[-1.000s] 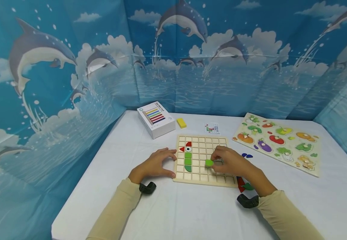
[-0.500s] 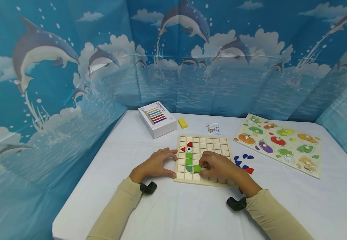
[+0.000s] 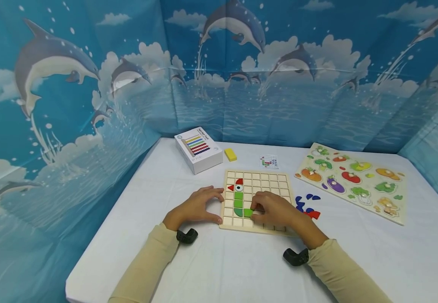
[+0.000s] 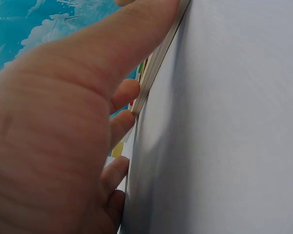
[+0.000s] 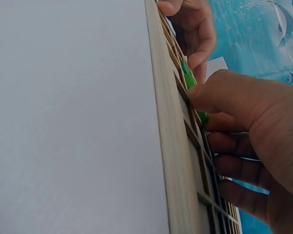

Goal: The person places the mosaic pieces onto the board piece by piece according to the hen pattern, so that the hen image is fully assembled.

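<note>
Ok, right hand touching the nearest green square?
Touching. Head view: the right hand pinches the green square at its edge with thumb and finger.

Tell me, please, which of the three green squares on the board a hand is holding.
The lowest green square in the head view, pinched by the right hand, beside the dark green curved piece; the other two green squares sit above that piece, untouched.

free lane in front of the grid board, crowding at both sides
between the forearms, the white table leaves a way up to the board's near edge; the left hand bars the left edge, the right hand blocks the lower right cells, blue pieces clutter the right side, and the upper right cells can be reached from above.
</note>
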### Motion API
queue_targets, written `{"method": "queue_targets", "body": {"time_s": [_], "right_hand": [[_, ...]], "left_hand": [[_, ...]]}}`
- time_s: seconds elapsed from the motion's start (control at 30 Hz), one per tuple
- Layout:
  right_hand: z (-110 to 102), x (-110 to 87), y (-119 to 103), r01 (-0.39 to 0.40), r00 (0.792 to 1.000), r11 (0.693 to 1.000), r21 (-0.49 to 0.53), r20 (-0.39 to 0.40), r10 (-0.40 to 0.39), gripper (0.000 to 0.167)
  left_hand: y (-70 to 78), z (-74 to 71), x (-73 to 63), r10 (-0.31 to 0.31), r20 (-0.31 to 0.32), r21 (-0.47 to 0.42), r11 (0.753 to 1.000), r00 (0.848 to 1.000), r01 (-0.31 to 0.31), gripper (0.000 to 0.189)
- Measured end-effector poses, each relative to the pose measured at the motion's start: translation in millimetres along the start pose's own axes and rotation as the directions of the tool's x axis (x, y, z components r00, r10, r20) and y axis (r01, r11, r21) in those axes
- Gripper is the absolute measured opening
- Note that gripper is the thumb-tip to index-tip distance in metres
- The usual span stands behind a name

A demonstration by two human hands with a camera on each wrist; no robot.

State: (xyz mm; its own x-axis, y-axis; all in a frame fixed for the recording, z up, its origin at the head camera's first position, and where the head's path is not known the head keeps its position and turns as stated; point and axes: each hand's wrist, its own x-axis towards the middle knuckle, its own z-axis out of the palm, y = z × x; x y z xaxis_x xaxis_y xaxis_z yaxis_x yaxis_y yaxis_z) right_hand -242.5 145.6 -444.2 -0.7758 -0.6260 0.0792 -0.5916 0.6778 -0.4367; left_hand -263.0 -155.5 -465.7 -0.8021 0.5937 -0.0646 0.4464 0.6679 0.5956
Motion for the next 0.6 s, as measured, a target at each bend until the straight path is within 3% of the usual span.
{"method": "queue_targets", "body": {"time_s": [0.33, 0.6], "right_hand": [[-3.9, 4.1, -3.2, -0.018, 0.999, 0.998, 0.066, 0.052, 0.014, 0.015], [-3.9, 7.6, -10.7, -0.147, 0.987, 0.984, 0.097, 0.074, 0.14, 0.022]], "left_hand": [[-2.2, -1.0, 0.5, 0.008, 0.003, 0.0, 1.0, 1.0, -0.008, 0.059], [-1.7, 0.0, 1.2, 0.001, 0.003, 0.001, 1.0, 1.0, -0.001, 0.059]]}}
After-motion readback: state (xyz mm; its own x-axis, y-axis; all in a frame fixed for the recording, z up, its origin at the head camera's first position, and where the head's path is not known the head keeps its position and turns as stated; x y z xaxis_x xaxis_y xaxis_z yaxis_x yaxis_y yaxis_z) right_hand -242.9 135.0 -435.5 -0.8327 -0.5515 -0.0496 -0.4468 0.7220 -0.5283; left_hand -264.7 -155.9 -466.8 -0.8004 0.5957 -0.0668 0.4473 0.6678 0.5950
